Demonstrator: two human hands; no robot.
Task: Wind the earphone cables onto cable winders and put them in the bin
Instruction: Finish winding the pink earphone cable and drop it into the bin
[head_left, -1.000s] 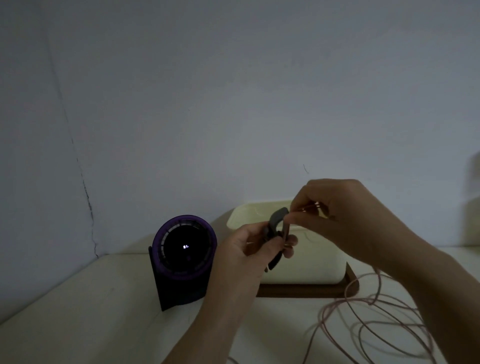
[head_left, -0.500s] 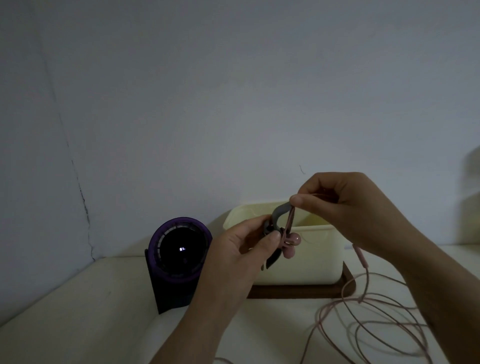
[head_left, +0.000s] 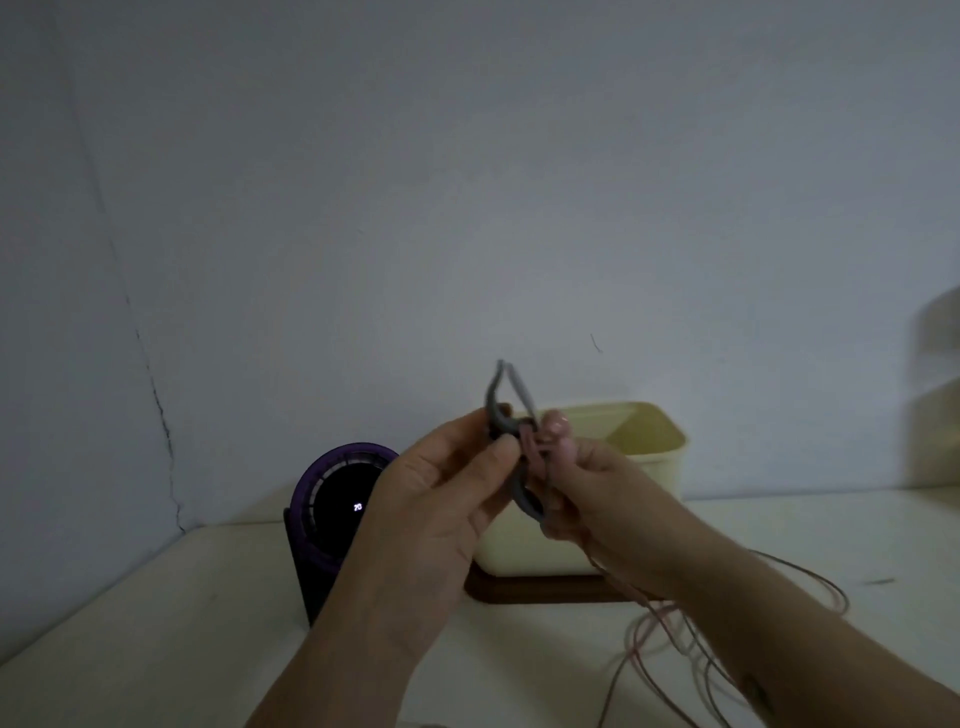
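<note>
Grey and rubbery-looking, a cable winder (head_left: 511, 410), pinched at its narrow waist between the thumb and fingers of the left hand (head_left: 441, 493); upper loop standing above the knuckles, lower end curving down between the two hands. Just beside it and touching, the right hand (head_left: 602, 499), fingers curled round the pink earphone cable (head_left: 530, 447) where it crosses the winder's middle. Too blurred to tell how many turns are on. Below the right wrist, loose cable trailing down in wide loops onto the pale table (head_left: 156, 623).

Likely very light and limp, thin enough to slide through the fingers and to snarl in its own loops. Winder probably soft, so liable to flex if squeezed hard. Best held at the waist, as now, with the cable gripped close to the winder and kept gently taut, never tugged at the earbud end.

Behind the right hand, a cream bin (head_left: 660, 457) on a dark wooden tray (head_left: 540, 590). Beyond the left hand, a round purple gadget (head_left: 332, 499) with a dark lit face.
</note>
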